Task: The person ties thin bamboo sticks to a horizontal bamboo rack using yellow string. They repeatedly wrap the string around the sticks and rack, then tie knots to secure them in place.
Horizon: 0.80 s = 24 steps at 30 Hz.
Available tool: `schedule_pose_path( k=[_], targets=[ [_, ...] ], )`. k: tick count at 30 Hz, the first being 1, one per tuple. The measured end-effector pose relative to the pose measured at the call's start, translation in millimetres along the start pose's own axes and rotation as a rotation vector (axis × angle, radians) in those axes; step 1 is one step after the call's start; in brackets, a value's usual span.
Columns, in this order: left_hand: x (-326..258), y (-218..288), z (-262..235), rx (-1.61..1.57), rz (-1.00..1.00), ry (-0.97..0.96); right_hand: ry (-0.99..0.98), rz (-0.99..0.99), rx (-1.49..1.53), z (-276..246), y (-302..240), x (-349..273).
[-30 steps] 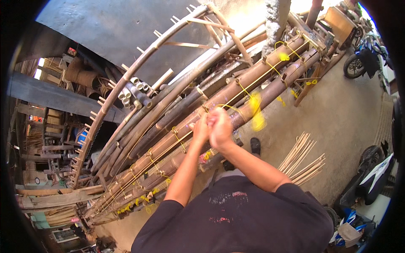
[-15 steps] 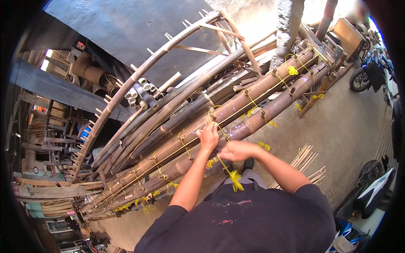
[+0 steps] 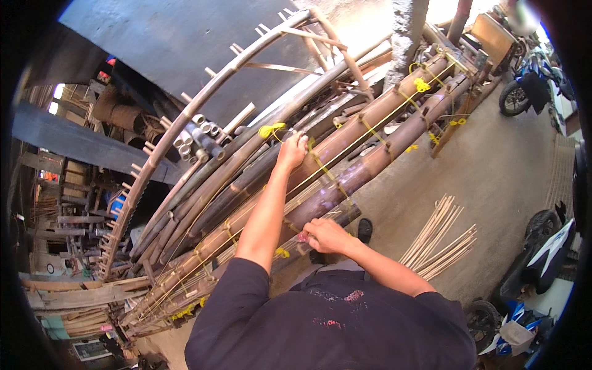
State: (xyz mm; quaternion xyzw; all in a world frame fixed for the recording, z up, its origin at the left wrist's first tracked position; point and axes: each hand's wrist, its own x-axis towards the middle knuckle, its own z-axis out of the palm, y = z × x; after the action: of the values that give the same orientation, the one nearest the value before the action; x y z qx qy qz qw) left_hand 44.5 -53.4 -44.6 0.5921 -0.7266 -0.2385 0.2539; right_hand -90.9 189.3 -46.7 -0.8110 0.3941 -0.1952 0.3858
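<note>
Two long brown bamboo poles lie side by side across the frame, a far one (image 3: 370, 117) and a near one (image 3: 376, 161), with yellow cord and short pegs along them. Over the far pole, my left hand (image 3: 292, 151) is closed, its fingers pinching yellow cord. Just beyond it hangs or lies a looped yellow cord bundle (image 3: 271, 129). On the near side of the poles, my right hand (image 3: 330, 235) is closed with the fingers bunched. A small reddish thing (image 3: 302, 237) shows at its fingertips, too small to name.
Behind the poles lie several darker bamboo lengths (image 3: 246, 160) and a curved, pegged bamboo frame (image 3: 203, 83). Thin bamboo sticks (image 3: 438, 234) lie on the floor to the right. Motorcycles (image 3: 515, 98) stand along the right side, and a rough pillar (image 3: 407, 37) rises at the back.
The yellow cord bundle has gone from near my lap to the far side of the poles. My left hand has moved away from me and left; my right hand has dropped nearer me.
</note>
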Motion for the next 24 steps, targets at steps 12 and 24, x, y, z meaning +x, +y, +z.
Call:
schedule_pose_path(
  k=[12, 24],
  targets=[
    [-199.0, -84.8, -47.6, 0.062, -0.046, 0.112, 0.651, -0.006, 1.018, 15.8, -130.2, 169.9],
    [-198.2, -72.8, -81.6, -0.049, -0.069, -0.028, -0.187, -0.476, 0.582, -70.0, -118.9, 102.3]
  ],
)
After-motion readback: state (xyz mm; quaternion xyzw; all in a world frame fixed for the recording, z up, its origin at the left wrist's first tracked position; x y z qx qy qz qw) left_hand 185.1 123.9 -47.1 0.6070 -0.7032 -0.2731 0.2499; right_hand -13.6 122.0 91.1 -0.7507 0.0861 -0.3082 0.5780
